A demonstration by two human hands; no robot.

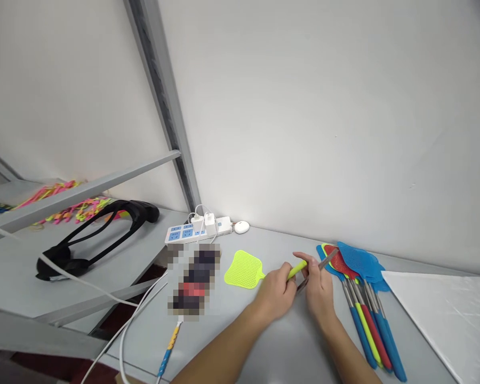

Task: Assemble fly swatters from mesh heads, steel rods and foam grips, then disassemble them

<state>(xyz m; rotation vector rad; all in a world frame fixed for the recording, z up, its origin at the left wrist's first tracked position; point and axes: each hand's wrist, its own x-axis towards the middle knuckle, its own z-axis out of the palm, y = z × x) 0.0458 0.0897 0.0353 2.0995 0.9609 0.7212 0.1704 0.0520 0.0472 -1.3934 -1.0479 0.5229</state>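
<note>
My left hand (278,290) is closed, with a yellow-green handle (297,270) sticking out of it toward my right hand. A yellow-green perforated fly swatter head (245,270) lies just left of that hand, its neck running to the knuckles. My right hand (318,282) is closed around a thin metal rod (328,258) that slants up to the right, with the index finger stretched out. How rod and handle connect is hidden by the fingers. Right of my hands lies a pile of fly swatters with blue (358,261) and red (336,261) heads.
A white power strip (180,234) with plugged-in chargers stands by the wall, beside a small white round device (241,227). A blurred-out phone-like object (194,282) trails a cable. Left is a shelf with a black headset strap (132,213). White sheeting (444,309) lies at right.
</note>
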